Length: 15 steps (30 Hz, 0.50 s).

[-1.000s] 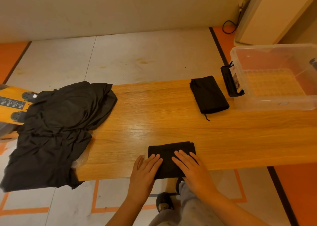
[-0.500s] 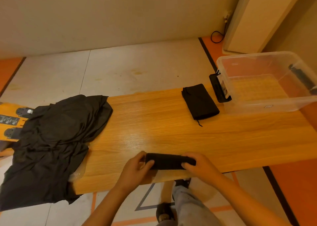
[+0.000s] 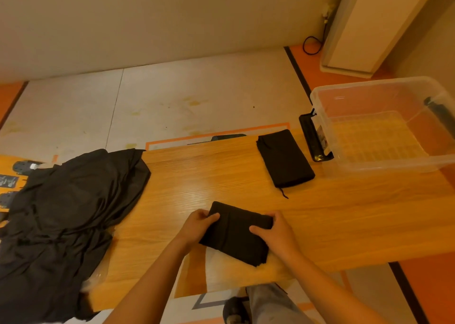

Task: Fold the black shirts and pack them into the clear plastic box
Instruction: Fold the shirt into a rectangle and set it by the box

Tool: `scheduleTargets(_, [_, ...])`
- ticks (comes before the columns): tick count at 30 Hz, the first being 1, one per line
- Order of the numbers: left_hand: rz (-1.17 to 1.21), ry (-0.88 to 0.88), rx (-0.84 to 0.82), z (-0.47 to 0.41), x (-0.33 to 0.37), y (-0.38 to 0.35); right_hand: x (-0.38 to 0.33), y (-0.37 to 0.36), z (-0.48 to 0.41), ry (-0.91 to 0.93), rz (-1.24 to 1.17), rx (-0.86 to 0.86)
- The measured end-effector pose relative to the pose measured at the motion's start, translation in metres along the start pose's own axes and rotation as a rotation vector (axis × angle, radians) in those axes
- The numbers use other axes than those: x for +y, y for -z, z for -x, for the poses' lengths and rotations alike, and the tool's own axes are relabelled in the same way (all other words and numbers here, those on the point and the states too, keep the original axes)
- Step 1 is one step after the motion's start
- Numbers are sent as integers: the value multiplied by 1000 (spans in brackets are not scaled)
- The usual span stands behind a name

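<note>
Now the small, compactly folded black cloth shirt (image 3: 236, 232) sits low in the centre of the frame, over the near part of the long orange-brown wooden counter (image 3: 344, 213), and both hands are clamped on it. The left hand (image 3: 197, 226) curls round its left end with the thumb on top, and the right hand (image 3: 277, 235) grips the right end the same way. Whether the bundle is lifted clear of the counter or lies on it I cannot tell. A second folded black shirt (image 3: 285, 161) lies right of centre, just beside the clear rectangular plastic box (image 3: 384, 166) at the right edge of the frame; as far as the view shows, no shirt is packed in it yet. At the left edge a loose heap of unfolded black shirts (image 3: 69, 213) drapes over the end of the counter. Folding of the held piece looks finished, so the step in hand seems to be carrying it toward the box. That move calls for keeping both ends squeezed so the layers do not slip open, travelling up and to the right, then lowering it flat. The soft fabric would likely sag if the grip loosens.
</note>
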State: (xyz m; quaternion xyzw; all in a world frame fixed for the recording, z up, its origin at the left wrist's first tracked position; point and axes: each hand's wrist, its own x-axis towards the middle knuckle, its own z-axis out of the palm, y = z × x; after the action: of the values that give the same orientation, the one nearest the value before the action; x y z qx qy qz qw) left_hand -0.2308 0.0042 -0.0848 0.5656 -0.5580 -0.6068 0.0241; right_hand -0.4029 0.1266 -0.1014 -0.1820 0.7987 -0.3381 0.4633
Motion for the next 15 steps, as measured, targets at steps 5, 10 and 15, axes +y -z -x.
scheduleTargets(5, [-6, 13, -90, -9, 8, 7, -1, -3, -3, -25, -11, 2])
scheduleTargets(10, [-37, -163, -110, -33, 69, 2, -26, 26, -18, -21, -263, 104])
scheduleTargets(15, [-102, -322, -132, -78, 153, -18, -65, 59, -41, 2, -452, 295])
